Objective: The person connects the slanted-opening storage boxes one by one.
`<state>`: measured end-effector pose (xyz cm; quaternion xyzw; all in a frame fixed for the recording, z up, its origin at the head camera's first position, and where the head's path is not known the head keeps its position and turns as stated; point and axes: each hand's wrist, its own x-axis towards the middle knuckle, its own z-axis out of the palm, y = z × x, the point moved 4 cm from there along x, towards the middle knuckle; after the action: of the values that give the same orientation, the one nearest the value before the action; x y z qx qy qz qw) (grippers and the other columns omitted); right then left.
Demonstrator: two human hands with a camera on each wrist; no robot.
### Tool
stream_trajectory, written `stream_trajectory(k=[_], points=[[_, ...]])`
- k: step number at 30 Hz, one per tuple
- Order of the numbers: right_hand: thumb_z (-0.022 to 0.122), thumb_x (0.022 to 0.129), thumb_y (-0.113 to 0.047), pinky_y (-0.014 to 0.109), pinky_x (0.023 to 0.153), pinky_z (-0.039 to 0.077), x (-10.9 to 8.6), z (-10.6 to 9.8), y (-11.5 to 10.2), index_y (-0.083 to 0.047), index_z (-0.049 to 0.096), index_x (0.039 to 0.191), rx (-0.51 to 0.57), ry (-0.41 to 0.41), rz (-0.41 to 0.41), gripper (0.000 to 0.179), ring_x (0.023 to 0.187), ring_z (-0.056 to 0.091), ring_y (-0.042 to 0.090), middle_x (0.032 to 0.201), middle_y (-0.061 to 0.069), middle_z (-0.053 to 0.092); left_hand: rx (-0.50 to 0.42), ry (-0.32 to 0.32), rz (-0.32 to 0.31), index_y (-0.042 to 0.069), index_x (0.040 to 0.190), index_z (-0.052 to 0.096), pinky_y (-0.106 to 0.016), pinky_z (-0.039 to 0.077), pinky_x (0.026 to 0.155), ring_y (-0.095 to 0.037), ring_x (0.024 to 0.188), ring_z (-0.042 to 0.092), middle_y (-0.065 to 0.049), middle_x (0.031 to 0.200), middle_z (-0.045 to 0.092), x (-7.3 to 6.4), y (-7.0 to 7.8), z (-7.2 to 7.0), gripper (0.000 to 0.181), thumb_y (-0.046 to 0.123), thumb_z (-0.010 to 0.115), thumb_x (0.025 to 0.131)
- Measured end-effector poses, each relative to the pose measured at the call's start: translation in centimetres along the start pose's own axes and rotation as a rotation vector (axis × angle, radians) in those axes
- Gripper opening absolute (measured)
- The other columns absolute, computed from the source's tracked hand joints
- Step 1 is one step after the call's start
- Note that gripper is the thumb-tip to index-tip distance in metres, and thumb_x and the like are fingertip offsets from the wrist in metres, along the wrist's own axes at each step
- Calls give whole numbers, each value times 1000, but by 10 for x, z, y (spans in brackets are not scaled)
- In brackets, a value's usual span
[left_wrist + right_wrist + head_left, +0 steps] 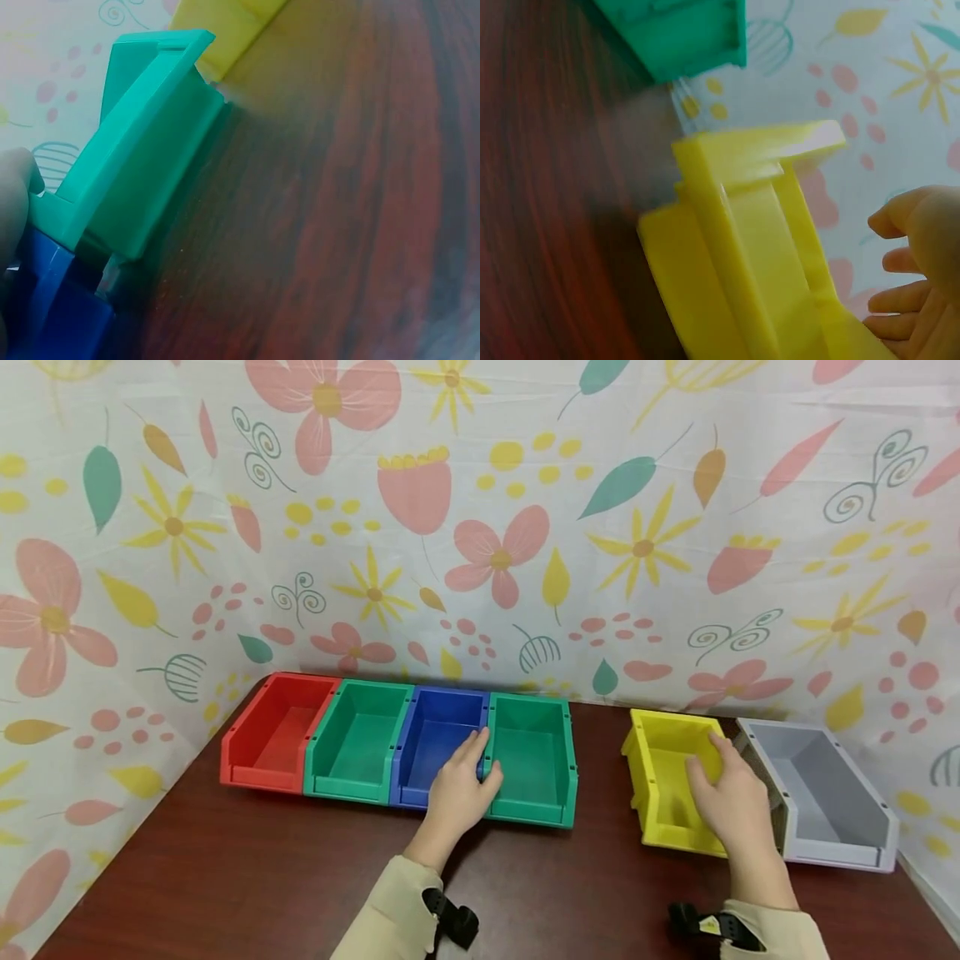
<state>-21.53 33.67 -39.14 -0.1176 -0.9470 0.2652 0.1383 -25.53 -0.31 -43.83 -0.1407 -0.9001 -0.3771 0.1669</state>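
Sleeves are showing at bottom; mid-frame, left hand is overlapping the blue bin, grip unclear; rightward, right hand is hanging loose-fingered by the yellow bin.

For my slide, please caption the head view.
Left hand where blue bin meets rightmost green bin, right hand by the yellow bin, gray bin alongside, on a dark reddish table.

Makeshift indoor work corner, rm. type unclear: floral-print cloth hangs behind dk. wood-grain desk w/ open-front plastic bins, assorted colors.
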Motion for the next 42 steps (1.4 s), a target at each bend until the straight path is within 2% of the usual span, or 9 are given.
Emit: stream_trajectory(k=[2, 5, 9, 13, 17, 21, 27, 33, 42], points=[[45, 97, -31, 61, 94, 37, 0, 3, -6, -3, 37, 144, 61, 56, -10, 56, 117, 46, 52, 139, 30, 43, -5, -3, -17, 16, 142, 45, -40, 54, 64, -36, 114, 59, -15, 138, 52, 0, -2, -1, 55, 30, 56, 90], [51, 95, -30, 29, 90, 50, 0, 9, -6, -7, 46, 141, 170, 133, 17, 51, 115, 55, 41, 132, 24, 54, -9, -20, -51, 18, 144, 42, -46, 55, 75, -33, 117, 58, -13, 138, 53, 0, -5, -1, 59, 33, 57, 89], [50, 96, -35, -1, 71, 37, 1, 23, 2, -10, 37, 146, 283, 26, 89, 58, 122, 51, 38, 137, 23, 50, -29, -49, -79, 19, 146, 39, -49, 53, 84, -31, 120, 56, -12, 138, 52, 1, -6, 0, 62, 36, 56, 88], [44, 97, -40, 9, 74, 41, 3, 37, 7, -10, 13, 152, 355, -209, 134, 70, 128, 42, 40, 147, 28, 32, -44, -54, -82, 18, 146, 39, -49, 52, 85, -32, 120, 56, -13, 139, 51, 3, -5, -2, 62, 36, 56, 88], [42, 99, -34, 21, 76, 49, 1, 43, 5, -15, -1, 153, 451, -311, 180, 71, 114, 54, 26, 148, 31, 27, -44, -57, -79, 17, 146, 39, -48, 52, 85, -32, 119, 57, -13, 139, 51, 4, -5, -2, 63, 37, 56, 89], [41, 100, -27, 16, 72, 50, 0, 44, 3, -16, 6, 153, 580, -250, 239, 64, 96, 56, 3, 148, 28, 32, -45, -59, -76, 17, 146, 38, -48, 51, 88, -31, 121, 55, -13, 140, 51, 3, -7, 0, 63, 37, 56, 89], [42, 99, -28, 12, 71, 49, 0, 41, 2, -21, 13, 153, 684, -191, 312, 61, 111, 53, 15, 152, 20, 28, -47, -52, -71, 18, 146, 39, -48, 50, 90, -32, 121, 55, -14, 139, 51, 2, -8, 0, 63, 36, 56, 88], [45, 99, -29, 14, 72, 51, 1, 36, -5, -24, 15, 152, 825, -230, 288, 62, 99, 52, -2, 157, 16, 18, -30, -44, -61, 17, 145, 40, -48, 51, 89, -30, 121, 56, -13, 138, 53, 2, -9, 0, 63, 36, 57, 88], [48, 98, -29, 15, 73, 51, 5, 27, -12, -24, 16, 152, 883, -246, 257, 63, 97, 54, -6, 157, 16, 19, -60, -52, -54, 16, 145, 40, -47, 50, 92, -29, 123, 53, -12, 140, 51, 3, -7, -1, 64, 35, 58, 87]])
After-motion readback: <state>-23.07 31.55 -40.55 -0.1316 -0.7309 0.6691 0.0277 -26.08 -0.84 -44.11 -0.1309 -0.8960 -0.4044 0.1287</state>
